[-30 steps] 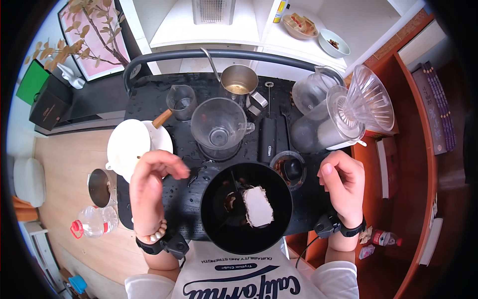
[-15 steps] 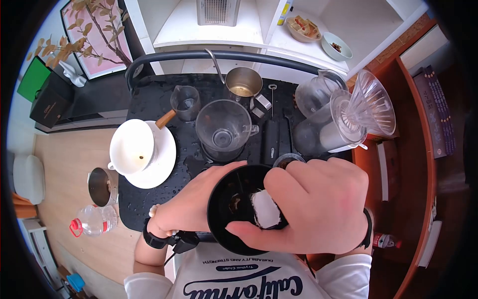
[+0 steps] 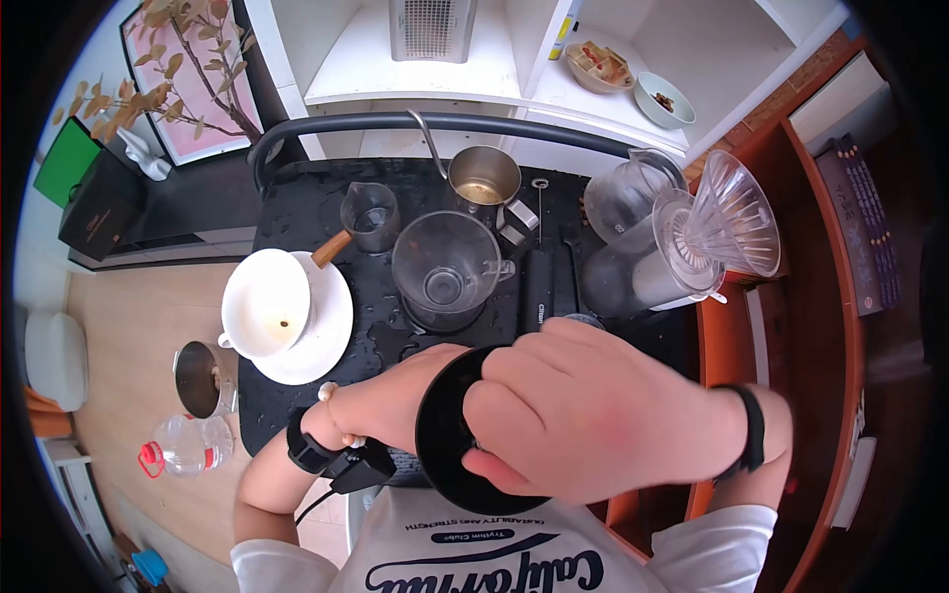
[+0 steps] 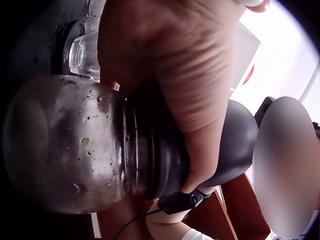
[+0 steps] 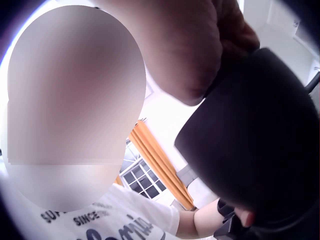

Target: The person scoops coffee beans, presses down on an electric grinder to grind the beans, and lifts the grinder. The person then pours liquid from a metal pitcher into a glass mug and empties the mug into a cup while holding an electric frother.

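In front of the shirt stands a black coffee grinder (image 3: 441,450) with an open, wide top. The left wrist view shows its clear jar (image 4: 80,145) on its side in the picture, specked with dark bits. My left hand (image 3: 395,395) wraps round the grinder's black middle, thumb along its side. My right hand (image 3: 583,415) is over the top, fingers curled and thumb reaching inside. The white block seen in there earlier is now hidden beneath the right hand. In the right wrist view the black hopper (image 5: 250,135) fills the right side, against the hand.
A white cup (image 3: 265,301) on a saucer (image 3: 331,341) stands left. Behind the hands are a clear brewer (image 3: 445,262), a small glass jug (image 3: 370,217) and a metal kettle (image 3: 484,176). Right are a glass server (image 3: 633,193) and a ribbed clear dripper (image 3: 736,212).
Both hands, apart beside the grinder a second ago, have come in to it. The left hand took its side; the right hand closed over the white block and turned across the opening.
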A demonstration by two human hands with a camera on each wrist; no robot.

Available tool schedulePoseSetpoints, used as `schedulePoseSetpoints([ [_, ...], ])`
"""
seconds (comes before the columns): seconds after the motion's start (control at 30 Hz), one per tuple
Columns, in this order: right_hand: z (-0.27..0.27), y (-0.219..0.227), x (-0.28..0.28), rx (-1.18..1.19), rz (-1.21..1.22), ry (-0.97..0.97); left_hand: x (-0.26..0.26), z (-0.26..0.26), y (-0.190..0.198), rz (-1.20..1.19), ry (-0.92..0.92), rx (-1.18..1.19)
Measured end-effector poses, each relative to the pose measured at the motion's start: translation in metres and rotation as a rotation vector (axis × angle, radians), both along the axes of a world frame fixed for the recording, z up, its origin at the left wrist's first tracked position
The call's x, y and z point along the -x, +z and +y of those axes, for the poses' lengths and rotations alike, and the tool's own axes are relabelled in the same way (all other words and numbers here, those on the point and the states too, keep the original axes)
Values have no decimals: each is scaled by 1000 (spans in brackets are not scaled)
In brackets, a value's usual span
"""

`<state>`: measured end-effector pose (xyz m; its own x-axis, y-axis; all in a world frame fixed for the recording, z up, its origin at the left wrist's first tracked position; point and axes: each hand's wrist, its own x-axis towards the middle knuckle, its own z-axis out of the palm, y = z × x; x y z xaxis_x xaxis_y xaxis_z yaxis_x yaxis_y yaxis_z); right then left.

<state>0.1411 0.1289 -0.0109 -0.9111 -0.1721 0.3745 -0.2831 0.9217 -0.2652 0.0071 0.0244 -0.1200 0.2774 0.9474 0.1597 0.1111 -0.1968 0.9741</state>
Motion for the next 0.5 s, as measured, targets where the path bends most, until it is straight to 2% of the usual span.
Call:
schedulePoseSetpoints([
  [0.03, 5, -2, 4, 117, 44, 167, 2, 1, 2, 57, -53, -8],
  [0.07, 9, -1, 5, 117, 46, 168, 3, -1, 7, 59, -52, -8],
  [0.13, 16, 3, 6, 88, 14, 399, 8, -6, 16, 64, 5, -12],
  [0.17, 14, 4, 9, -58, 127, 432, 8, -7, 16, 64, 5, -11],
  [0.27, 19, 3, 13, -137, 165, 458, 7, -4, 17, 11, -40, 78],
  [0.33, 16, 8, 8, -215, 189, 403, -1, 0, 19, 13, 0, 41],
  [0.4, 4, 21, -2, -305, 82, 0, -4, -2, 18, -5, 95, 126],
  [0.43, -5, 22, -5, -296, 73, -205, -6, -3, 10, 64, 135, 58],
  [0.47, -12, 20, -7, -294, 72, -205, -8, -5, 6, 118, 143, 56],
  [0.5, -18, 18, -9, -325, 1, -339, -10, -7, 5, 119, 142, 57],
])
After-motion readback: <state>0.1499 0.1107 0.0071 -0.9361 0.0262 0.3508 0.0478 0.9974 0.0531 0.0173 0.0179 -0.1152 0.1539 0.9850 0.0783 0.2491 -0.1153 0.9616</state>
